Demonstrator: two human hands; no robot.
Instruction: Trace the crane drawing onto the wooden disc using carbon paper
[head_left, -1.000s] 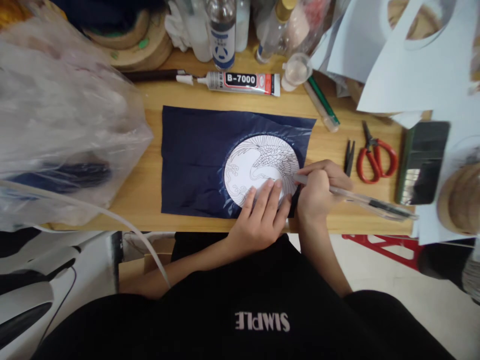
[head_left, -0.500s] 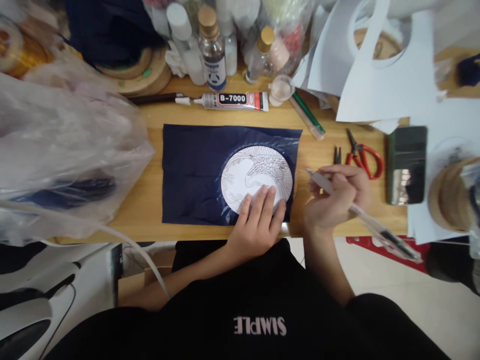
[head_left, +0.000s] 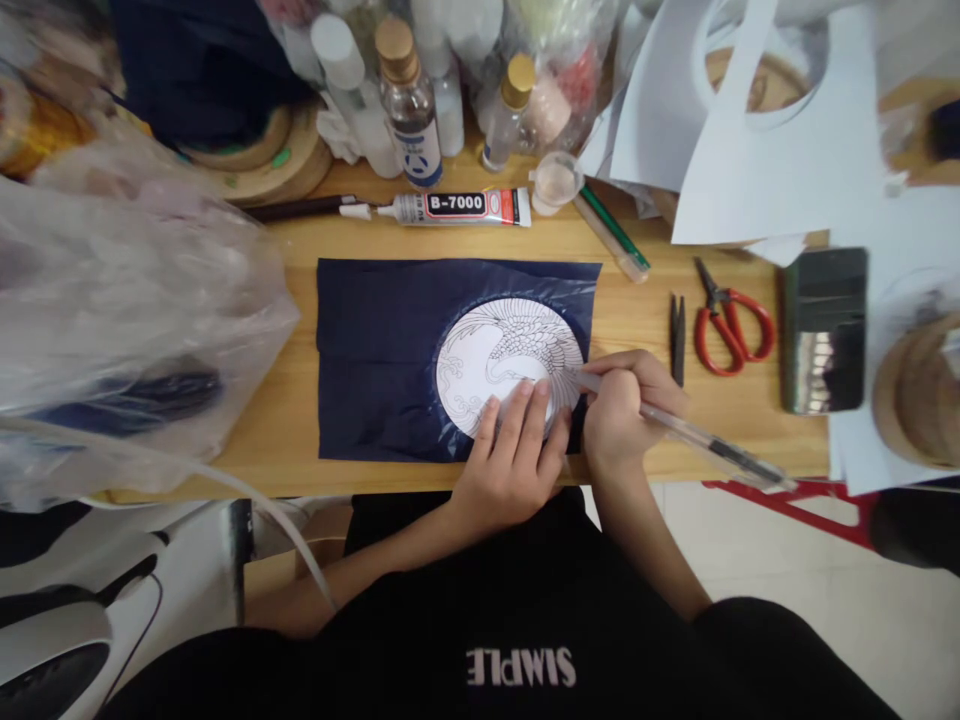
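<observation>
A round white paper (head_left: 472,350) printed with a line drawing of a crane-like bird lies on a dark blue sheet (head_left: 375,360), towards its right side. My left hand (head_left: 510,460) lies flat with fingers outstretched, the fingertips pressing on the paper's lower part. In my right hand (head_left: 630,400) is a clear-barrelled pen (head_left: 712,440), its tip at the paper's right edge. Whether the tip touches the paper or the sheet, I cannot tell.
Right of my hands lie black tweezers (head_left: 678,340), red-handled pliers (head_left: 731,320) and a dark phone (head_left: 825,330). Behind the sheet are a B-7000 glue tube (head_left: 457,207), a green pen (head_left: 611,232) and several bottles (head_left: 412,110). A plastic bag (head_left: 150,330) fills the left.
My right hand has carried the pen leftward, from beside the blue sheet to the round paper's right edge. My left hand keeps its place on the paper. The view has shifted slightly.
</observation>
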